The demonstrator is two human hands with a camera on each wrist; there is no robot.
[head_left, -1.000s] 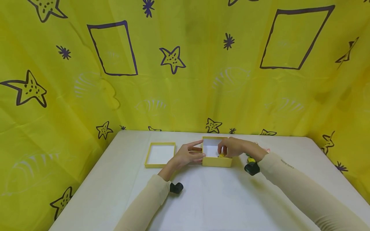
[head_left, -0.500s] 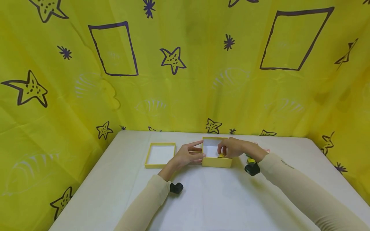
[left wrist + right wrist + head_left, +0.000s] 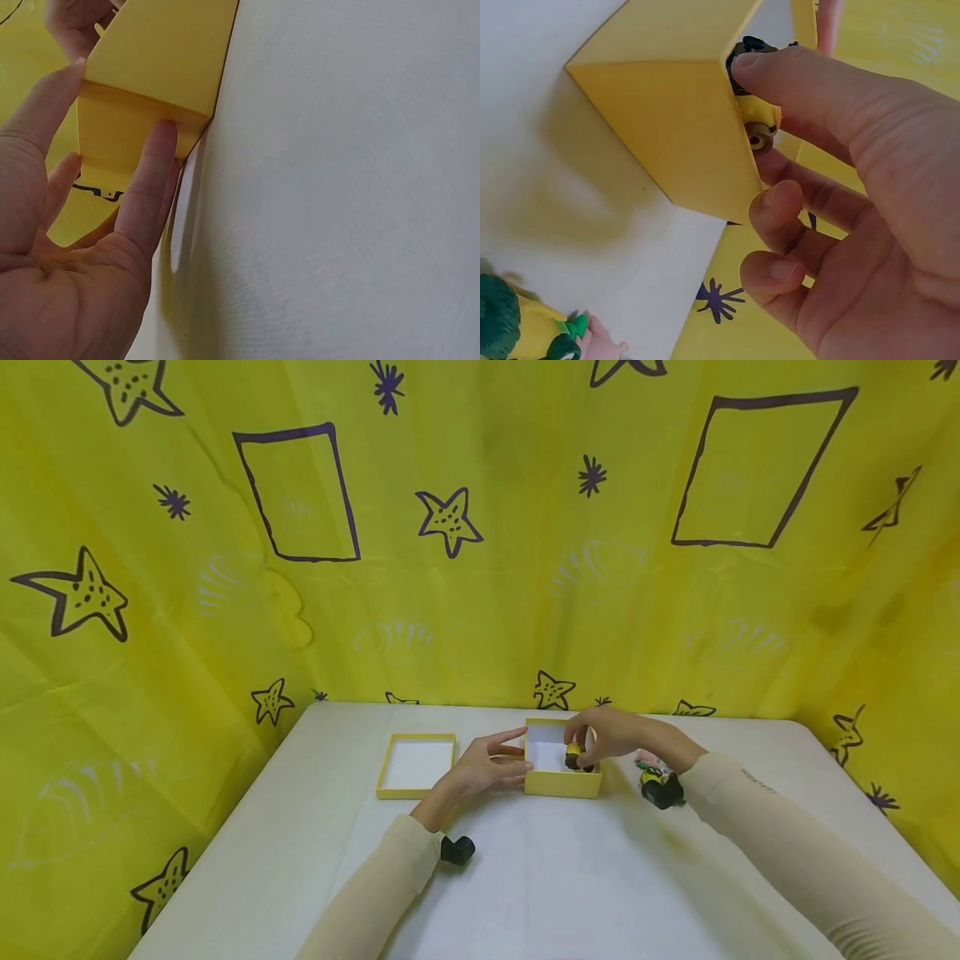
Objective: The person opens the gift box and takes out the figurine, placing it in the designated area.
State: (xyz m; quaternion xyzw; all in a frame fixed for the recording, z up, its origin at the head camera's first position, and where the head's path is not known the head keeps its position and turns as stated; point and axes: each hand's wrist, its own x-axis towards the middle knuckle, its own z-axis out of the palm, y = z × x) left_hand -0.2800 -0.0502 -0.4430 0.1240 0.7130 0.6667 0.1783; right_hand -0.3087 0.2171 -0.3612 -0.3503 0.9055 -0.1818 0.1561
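A yellow box [image 3: 561, 785] with a white inside stands uncovered on the table. My left hand [image 3: 483, 766] is at its left side, and in the left wrist view nearly straight fingers [image 3: 146, 187] touch the yellow wall. Over the box's right part, my right hand [image 3: 611, 731] pinches a small yellow and black toy vehicle [image 3: 573, 755] between thumb and fingers. The right wrist view shows this toy vehicle [image 3: 759, 111] just inside the rim, one brown wheel showing; the box wall and my thumb cover part of it.
Left of the box lies its shallow yellow lid [image 3: 416, 766], white inside facing up. Beneath my right wrist is a yellow toy with dark green wheels [image 3: 536, 326], beside a pink piece [image 3: 600, 341]. A patterned yellow curtain [image 3: 480, 610] hangs behind the white table [image 3: 525, 877].
My right hand has risen a little from inside the box, and more of the toy vehicle shows in its fingers. My left hand has kept its place at the box's side.
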